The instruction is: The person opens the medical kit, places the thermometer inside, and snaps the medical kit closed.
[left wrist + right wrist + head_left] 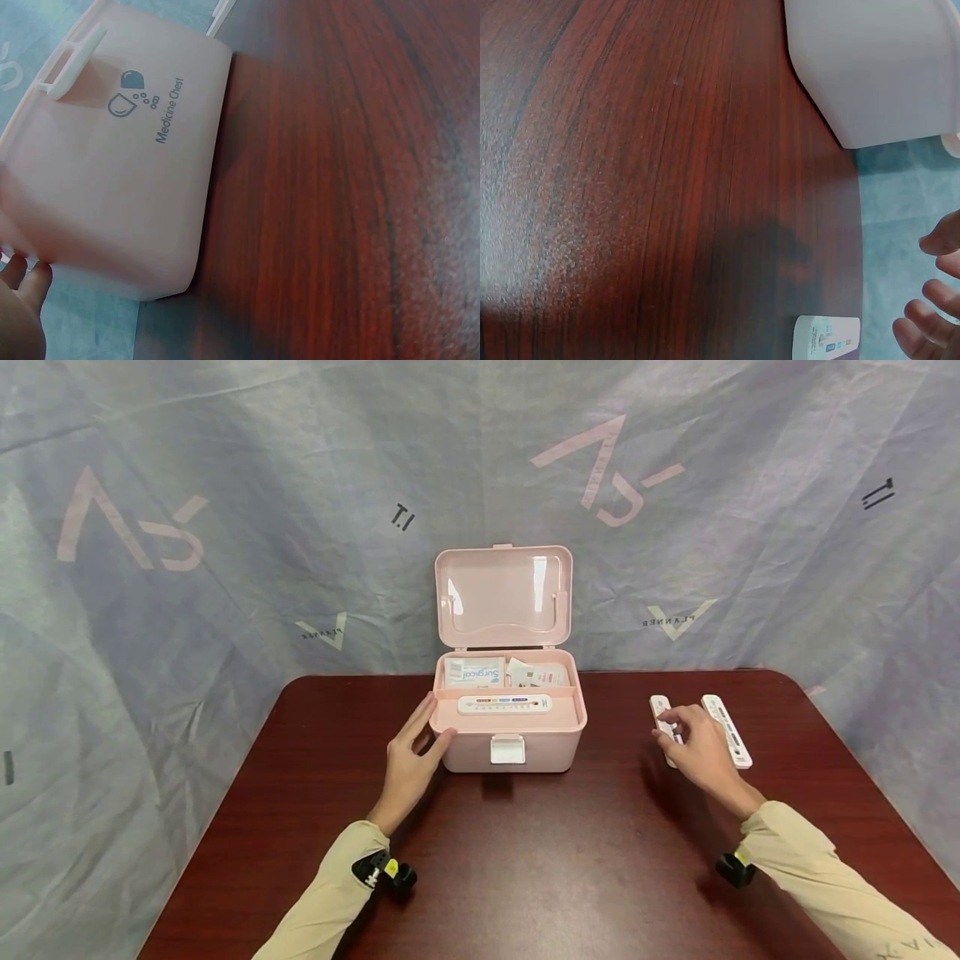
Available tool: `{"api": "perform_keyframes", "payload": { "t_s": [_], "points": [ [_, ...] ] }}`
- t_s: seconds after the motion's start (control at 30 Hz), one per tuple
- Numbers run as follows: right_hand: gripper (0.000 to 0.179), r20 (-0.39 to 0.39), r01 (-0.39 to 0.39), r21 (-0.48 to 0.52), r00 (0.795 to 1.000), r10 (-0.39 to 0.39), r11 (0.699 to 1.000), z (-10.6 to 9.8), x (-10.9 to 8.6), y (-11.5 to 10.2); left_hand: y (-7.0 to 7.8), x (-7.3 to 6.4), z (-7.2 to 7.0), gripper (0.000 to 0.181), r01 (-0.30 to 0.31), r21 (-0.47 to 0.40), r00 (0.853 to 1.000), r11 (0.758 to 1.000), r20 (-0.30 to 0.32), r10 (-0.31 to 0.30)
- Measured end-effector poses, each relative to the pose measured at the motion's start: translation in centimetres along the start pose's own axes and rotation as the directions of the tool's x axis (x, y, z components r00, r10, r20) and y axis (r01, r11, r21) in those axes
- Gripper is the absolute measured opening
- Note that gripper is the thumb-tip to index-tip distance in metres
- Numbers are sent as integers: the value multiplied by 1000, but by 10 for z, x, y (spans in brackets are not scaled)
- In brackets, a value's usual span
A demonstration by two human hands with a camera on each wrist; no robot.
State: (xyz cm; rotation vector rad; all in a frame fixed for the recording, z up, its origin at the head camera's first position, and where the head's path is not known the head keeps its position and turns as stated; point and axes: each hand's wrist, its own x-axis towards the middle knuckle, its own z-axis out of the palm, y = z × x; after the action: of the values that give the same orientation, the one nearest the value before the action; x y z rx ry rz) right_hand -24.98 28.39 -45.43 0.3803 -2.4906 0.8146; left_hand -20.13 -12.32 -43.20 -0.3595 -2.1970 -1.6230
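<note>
Left hand [408, 768], fingers extended, touches a box [545, 755] near the worktop [570, 860]'s back edge; right hand [703, 747], grasping nothing, hovers by two thermometers [726, 732] toward the right edge.

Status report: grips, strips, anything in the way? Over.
Left grip touching pink chest, left side. Right grip empty, above two white strips. Lid open, third strip inside; no obstruction seen between right grip and chest.

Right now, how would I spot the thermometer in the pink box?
On the dark red table stands an open pink box. In its front section, nearer than the packets, lies a white thermometer with coloured marks. Two similar strips lie outside, on the table's right; only this one is in the box.
</note>
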Motion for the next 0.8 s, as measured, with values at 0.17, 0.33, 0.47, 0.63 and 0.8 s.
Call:
{"api": "perform_keyframes", "payload": {
  "t_s": [0.17,0.33,0.47,0.63,0.8],
  "points": [
    [20,0,-32,-14,999,32,999,1,-3,2,1,0,0,56,5,2,1000,1000,0,-5],
    [24,2,-74,-19,997,74,997,2,-5,5,-8,0,1,56,-10,-2,1000,1000,-3,10],
    [27,12,-119,-21,993,119,993,2,-7,8,-26,1,3,57,-3,6,1000,1000,-10,3],
    [30,27,-161,-20,987,161,987,3,-9,12,-35,2,3,58,6,11,1000,1000,-12,-6],
    [32,27,-181,-31,983,182,983,5,-11,16,-19,2,1,56,-8,4,1000,1000,-7,8]
  ]
}}
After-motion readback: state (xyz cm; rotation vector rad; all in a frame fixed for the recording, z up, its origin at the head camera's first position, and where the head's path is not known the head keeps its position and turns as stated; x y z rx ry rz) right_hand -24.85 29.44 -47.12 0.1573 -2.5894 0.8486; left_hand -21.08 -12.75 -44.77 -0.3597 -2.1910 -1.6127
